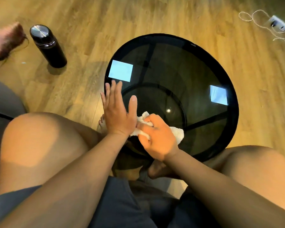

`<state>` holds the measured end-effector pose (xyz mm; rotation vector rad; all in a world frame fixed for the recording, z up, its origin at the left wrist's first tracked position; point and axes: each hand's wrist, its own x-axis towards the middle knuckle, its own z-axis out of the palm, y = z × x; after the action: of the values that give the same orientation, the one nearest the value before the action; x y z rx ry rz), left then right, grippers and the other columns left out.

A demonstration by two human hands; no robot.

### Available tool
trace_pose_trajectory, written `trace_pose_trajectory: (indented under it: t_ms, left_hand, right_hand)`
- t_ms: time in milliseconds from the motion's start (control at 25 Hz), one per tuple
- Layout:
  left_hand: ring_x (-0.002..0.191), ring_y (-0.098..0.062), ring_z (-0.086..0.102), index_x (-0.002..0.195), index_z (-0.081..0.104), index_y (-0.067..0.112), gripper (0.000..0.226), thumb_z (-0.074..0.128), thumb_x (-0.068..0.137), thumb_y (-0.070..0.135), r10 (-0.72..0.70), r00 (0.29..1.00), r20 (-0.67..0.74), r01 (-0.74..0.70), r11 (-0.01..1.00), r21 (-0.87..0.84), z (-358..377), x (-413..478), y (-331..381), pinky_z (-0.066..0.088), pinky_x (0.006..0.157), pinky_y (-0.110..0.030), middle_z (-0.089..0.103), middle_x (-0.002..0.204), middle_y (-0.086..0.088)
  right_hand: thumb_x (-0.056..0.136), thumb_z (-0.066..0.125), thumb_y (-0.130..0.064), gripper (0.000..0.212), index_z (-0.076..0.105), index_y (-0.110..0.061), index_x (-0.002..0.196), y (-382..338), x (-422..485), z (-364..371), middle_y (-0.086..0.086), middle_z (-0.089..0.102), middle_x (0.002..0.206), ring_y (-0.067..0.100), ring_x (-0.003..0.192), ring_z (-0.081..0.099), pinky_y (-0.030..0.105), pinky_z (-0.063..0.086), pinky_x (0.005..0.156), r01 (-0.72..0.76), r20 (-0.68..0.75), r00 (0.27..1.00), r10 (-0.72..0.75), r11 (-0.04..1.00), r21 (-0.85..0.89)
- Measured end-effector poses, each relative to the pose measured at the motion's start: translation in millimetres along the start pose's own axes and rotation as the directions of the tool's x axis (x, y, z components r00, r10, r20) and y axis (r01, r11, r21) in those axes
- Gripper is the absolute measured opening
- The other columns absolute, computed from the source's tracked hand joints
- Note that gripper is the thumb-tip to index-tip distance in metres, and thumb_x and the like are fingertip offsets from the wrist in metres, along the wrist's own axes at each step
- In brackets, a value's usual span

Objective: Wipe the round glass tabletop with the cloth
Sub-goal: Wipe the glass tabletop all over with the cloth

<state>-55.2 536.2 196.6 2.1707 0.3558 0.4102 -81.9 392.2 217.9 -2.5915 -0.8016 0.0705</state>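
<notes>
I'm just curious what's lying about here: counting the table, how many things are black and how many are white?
Black: 2 (round black-rimmed glass tabletop, black cylindrical flask with a steel lid)
White: 2 (crumpled white cloth, white plug block on the floor)
Total: 4

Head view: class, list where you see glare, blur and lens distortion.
Head view: two bright rectangular reflections and a small light spot glare on the glass tabletop, whose round outline the wide lens warps; the foot at the left edge is blurred; the flask casts a soft shadow.
</notes>
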Motion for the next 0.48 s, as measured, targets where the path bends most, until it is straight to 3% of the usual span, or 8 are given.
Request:
trace_pose_trajectory:
  t_ms: [120, 200, 360, 480]
  left_hand:
    - [0.151, -0.03, 0.022, 0.146, 0.042, 0.007, 0.063, 0.031, 0.096, 0.044, 0.068, 0.998, 0.003, -0.068, 0.997, 0.021, -0.4, 0.8, -0.4, 0.004, 0.125, -0.044, 0.037, 0.157, -0.015]
    - [0.151, -0.031, 0.023, 0.147, 0.04, 0.006, 0.064, 0.032, 0.097, 0.045, 0.09, 0.996, 0.011, -0.091, 0.996, 0.021, -1.0, -0.5, -1.0, 0.004, 0.125, -0.043, 0.037, 0.157, -0.016]
    - [0.152, -0.032, 0.017, 0.15, 0.034, 0.003, 0.072, 0.035, 0.095, 0.049, 0.045, 0.999, -0.012, -0.045, 0.999, -0.005, -0.5, 1.5, -3.5, 0.014, 0.123, -0.051, 0.025, 0.161, -0.019]
    - [0.152, -0.035, 0.016, 0.151, 0.03, 0.0, 0.075, 0.037, 0.094, 0.048, 0.041, 0.998, -0.046, -0.041, 0.999, -0.008, 1.2, 3.9, -2.8, 0.018, 0.12, -0.055, 0.022, 0.161, -0.023]
  right_hand:
    - [0.087, 0.051, -0.021, 0.02, 0.066, -0.008, 0.09, 3.3, 32.8, 2.1, 0.01, 0.054, 0.085, 0.018, 0.078, 0.042, 0.024, 0.034, 0.068, 0.162, -0.013, 0.987, -0.162, 0.987, 0.007]
    - [0.087, 0.055, -0.02, 0.016, 0.065, -0.008, 0.088, 3.9, 62.5, 2.3, 0.011, 0.056, 0.087, 0.017, 0.079, 0.043, 0.02, 0.034, 0.07, 0.203, 0.039, 0.978, -0.204, 0.979, 0.03]
    - [0.089, 0.06, -0.007, 0.01, 0.067, 0.0, 0.091, 7.3, 126.2, 6.7, 0.017, 0.057, 0.092, 0.023, 0.08, 0.05, 0.032, 0.042, 0.065, 0.168, 0.116, 0.977, -0.18, 0.98, 0.105]
    - [0.088, 0.063, -0.018, 0.016, 0.069, -0.004, 0.09, 12.5, 154.8, 10.0, 0.012, 0.059, 0.098, 0.014, 0.081, 0.044, 0.034, 0.046, 0.062, 0.272, 0.114, 0.957, -0.268, 0.962, -0.022]
